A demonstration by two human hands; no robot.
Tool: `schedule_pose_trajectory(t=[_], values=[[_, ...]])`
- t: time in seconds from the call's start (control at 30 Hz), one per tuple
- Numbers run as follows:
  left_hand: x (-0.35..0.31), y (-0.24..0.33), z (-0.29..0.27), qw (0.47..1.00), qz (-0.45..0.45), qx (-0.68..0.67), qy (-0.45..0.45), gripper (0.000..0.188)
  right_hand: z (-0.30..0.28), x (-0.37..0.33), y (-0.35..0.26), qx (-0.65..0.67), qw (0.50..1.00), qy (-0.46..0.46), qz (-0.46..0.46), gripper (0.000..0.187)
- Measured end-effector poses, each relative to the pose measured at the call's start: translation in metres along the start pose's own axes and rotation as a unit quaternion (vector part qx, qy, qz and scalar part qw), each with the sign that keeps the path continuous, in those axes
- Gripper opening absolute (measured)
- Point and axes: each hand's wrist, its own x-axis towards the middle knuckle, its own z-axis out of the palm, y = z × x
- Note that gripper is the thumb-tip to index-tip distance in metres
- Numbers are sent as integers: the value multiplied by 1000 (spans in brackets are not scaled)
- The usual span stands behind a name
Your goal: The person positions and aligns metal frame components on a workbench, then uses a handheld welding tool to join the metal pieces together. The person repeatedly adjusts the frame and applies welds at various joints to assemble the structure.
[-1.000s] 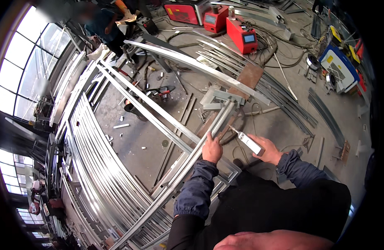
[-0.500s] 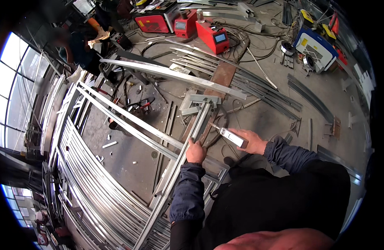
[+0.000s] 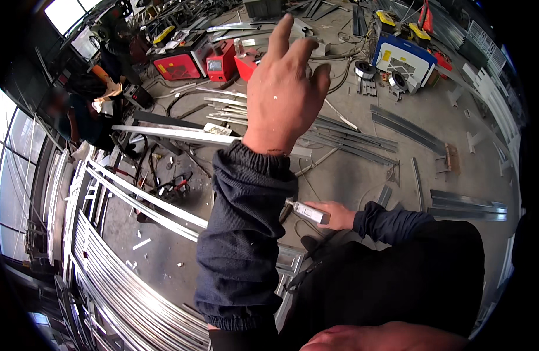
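Silvery metal bars (image 3: 129, 284) lie toward the left; next, above a dark sleeve (image 3: 240, 245), the raised left hand (image 3: 284, 96) has an empty, loosely spread grip. Just right of that sleeve, the white handheld tool (image 3: 310, 213) slants lengthwise up-left from the clasping grip of the right hand (image 3: 339, 216), the nearer one.

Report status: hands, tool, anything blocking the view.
Left hand up, fingers spread, nothing seen in it. Right hand gripping tool. Left sleeve blocking view of part of the rails.
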Motion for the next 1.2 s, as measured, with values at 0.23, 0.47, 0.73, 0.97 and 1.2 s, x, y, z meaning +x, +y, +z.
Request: schedule_pose_trajectory(t=[0.23,0.47,0.73,0.97,1.2], values=[[-295,-7,-4,957,-242,-52,-149,28,11,10,0,-45,991,31,-125,93],[-616,138,-89,794,-572,103,-179,28,29,14,-62,-22,992,-87,-87,86],[-764,138,-247,728,-561,392,-25,77,90,36,-151,-8,975,-135,-178,75],[-803,76,-277,802,-527,265,-96,71,116,75,-235,-69,954,-245,-158,82],[-803,65,-264,789,-532,299,-66,62,105,157,-274,-116,908,-400,-45,80]])
